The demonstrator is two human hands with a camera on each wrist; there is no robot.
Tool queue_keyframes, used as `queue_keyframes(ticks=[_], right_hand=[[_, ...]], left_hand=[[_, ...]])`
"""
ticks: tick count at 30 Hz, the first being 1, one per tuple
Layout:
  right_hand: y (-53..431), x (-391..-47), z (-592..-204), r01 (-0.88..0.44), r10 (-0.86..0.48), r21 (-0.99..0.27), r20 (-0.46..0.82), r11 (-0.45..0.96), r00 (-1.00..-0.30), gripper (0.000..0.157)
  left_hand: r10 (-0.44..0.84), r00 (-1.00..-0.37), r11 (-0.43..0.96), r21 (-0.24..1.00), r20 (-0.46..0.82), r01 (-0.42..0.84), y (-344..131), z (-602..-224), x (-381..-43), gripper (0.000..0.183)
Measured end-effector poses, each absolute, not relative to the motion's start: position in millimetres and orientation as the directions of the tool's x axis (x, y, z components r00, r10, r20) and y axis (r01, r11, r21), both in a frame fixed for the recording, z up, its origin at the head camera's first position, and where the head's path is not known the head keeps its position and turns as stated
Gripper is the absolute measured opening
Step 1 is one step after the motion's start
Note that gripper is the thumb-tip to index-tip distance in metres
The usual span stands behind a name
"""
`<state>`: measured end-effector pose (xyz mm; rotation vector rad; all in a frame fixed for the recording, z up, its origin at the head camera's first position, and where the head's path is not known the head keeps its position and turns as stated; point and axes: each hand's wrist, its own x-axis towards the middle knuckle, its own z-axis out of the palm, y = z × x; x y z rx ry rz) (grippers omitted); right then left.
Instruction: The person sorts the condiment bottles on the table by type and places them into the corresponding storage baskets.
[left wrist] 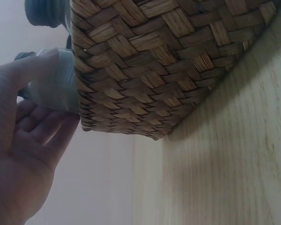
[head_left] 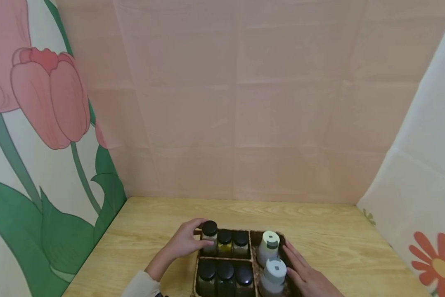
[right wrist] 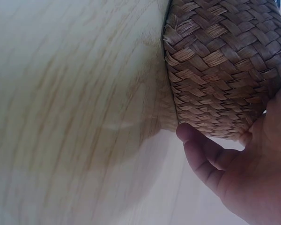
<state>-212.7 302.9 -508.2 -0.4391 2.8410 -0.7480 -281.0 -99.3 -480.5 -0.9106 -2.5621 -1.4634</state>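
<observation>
A woven basket (head_left: 225, 260) with compartments stands on the table. My left hand (head_left: 187, 240) grips a glass jar (head_left: 209, 244) with a black lid, between thumb and fingers, at the back left compartment. That jar sits higher than the two jars beside it; in the left wrist view the jar (left wrist: 56, 84) sticks up above the basket rim. My right hand (head_left: 307, 272) rests against the basket's right side, and in the right wrist view its fingers (right wrist: 201, 159) lie along the woven wall (right wrist: 220, 70) at a corner.
Other black-lidded jars (head_left: 225, 276) fill the two left compartments. Two bottles with pale caps (head_left: 271, 243) stand in the long right compartment. Wooden tabletop (head_left: 152, 218) surrounds the basket, with a pink cloth (head_left: 237, 123) behind and printed cloths at both sides.
</observation>
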Motion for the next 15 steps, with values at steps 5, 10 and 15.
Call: queue_keyframes(ticks=[5,10,15], right_hand=[[304,-213,-508,-0.260,-0.340,-0.510,-0.069,0.820,-0.938,0.072],[304,-213,-511,-0.273,-0.350,-0.507,-0.059,0.817,-0.935,0.071],[303,-216,-510,-0.230,-0.328,-0.534,-0.095,0.814,-0.940,0.074]], left_hand=[[0.454,-0.833,0.420,0.748,0.317,0.514,-100,-483,-282,0.051],[0.441,-0.842,0.441,0.742,0.310,0.504,-101,-488,-283,0.048],[0.439,-0.844,0.467,0.725,0.307,0.507,-100,-494,-286,0.048]])
